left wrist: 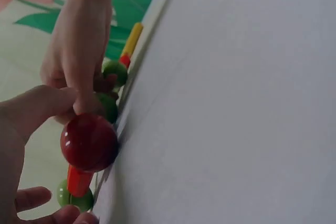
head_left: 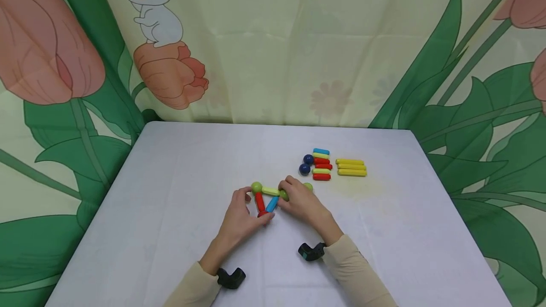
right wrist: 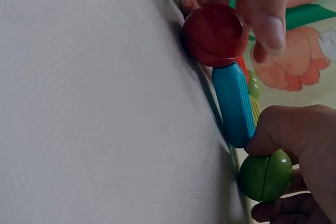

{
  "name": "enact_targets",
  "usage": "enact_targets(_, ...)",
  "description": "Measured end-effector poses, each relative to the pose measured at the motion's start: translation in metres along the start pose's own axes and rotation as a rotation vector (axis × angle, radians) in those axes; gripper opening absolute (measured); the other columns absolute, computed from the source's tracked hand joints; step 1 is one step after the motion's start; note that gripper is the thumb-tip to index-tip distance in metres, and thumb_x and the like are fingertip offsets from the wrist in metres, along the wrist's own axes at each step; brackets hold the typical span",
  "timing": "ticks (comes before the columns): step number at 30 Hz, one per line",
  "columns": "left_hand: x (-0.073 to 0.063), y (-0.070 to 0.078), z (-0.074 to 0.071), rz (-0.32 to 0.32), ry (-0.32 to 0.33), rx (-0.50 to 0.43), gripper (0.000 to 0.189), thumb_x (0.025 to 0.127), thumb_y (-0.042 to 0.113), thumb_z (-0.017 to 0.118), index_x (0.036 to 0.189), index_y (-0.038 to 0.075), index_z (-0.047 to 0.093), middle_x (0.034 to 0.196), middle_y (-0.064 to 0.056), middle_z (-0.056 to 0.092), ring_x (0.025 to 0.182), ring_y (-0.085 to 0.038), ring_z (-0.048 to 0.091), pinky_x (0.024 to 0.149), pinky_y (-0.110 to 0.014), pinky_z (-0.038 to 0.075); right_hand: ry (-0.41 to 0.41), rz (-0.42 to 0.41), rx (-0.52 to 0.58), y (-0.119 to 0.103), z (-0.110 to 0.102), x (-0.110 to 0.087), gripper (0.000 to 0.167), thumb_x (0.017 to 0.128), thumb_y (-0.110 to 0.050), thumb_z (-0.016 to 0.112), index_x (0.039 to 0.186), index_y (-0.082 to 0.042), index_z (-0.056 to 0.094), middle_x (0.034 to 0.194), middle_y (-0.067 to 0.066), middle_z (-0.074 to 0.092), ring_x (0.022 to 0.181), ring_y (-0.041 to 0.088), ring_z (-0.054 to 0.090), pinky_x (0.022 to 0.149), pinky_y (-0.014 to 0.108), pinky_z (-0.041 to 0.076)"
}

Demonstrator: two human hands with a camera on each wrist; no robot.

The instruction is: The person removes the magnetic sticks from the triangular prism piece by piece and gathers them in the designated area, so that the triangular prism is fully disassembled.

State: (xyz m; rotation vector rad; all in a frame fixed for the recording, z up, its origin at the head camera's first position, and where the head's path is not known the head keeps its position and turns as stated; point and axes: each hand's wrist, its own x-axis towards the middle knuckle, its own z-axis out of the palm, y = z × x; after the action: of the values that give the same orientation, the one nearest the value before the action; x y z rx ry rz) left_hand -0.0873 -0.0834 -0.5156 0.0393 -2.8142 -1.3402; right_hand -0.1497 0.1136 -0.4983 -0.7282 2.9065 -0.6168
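Observation:
A triangle of toy building rods and balls lies on the table between the hands. Its sides are a lime rod, a red rod and a blue rod. My left hand holds its left side, thumb at the red ball at the near corner, fingers by the green ball at the far-left corner. With thumb and fingers, my right hand pinches the right corner's green ball, where the blue rod ends. Another green ball shows partly behind the right hand.
Farther back on the right lie two dark blue balls, a column of short red, lime and blue rods, and three long yellow rods. The white table ends at a printed curtain.

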Motion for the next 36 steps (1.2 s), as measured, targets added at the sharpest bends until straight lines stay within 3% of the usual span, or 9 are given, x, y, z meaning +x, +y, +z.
enact_targets(4,-0.007,0.004,0.003,0.038,-0.013,0.071,0.07,0.069,0.042,0.089,0.118,0.009,0.05,0.102,-0.006,0.056,0.086,-0.015,0.052,0.065,-0.023,0.047,0.004,0.007,0.0,-0.002,0.0,0.0,0.022,0.09,-0.022,0.066,0.11,-0.012,0.067,0.099,0.0,0.058,0.088,0.014,0.053,0.085,0.032,0.054)
enact_targets(9,-0.01,0.004,0.001,0.073,0.001,0.064,0.048,0.073,0.028,0.087,0.105,0.009,0.055,0.09,-0.003,0.058,0.078,-0.013,0.051,0.065,-0.023,0.046,0.006,0.003,-0.028,-0.002,0.002,0.0,0.023,0.09,-0.023,0.066,0.11,-0.012,0.067,0.1,0.0,0.059,0.089,0.014,0.053,0.085,0.032,0.054)
enact_targets(22,-0.007,-0.006,-0.01,0.06,0.03,0.017,0.038,0.077,0.014,0.081,0.11,0.007,0.062,0.095,-0.005,0.063,0.081,-0.015,0.054,0.066,-0.022,0.051,0.037,-0.006,-0.08,-0.005,0.003,-0.001,0.021,0.09,-0.021,0.064,0.108,-0.012,0.069,0.101,0.001,0.059,0.086,0.013,0.051,0.082,0.03,0.052)
enact_targets(36,-0.006,-0.011,-0.009,0.041,0.05,-0.024,0.041,0.078,0.014,0.081,0.115,0.007,0.063,0.099,-0.006,0.065,0.084,-0.015,0.056,0.067,-0.021,0.05,0.051,0.074,0.058,0.002,-0.022,-0.006,0.036,0.09,-0.021,0.065,0.123,-0.009,0.064,0.12,0.004,0.059,0.1,0.017,0.056,0.093,0.035,0.055)
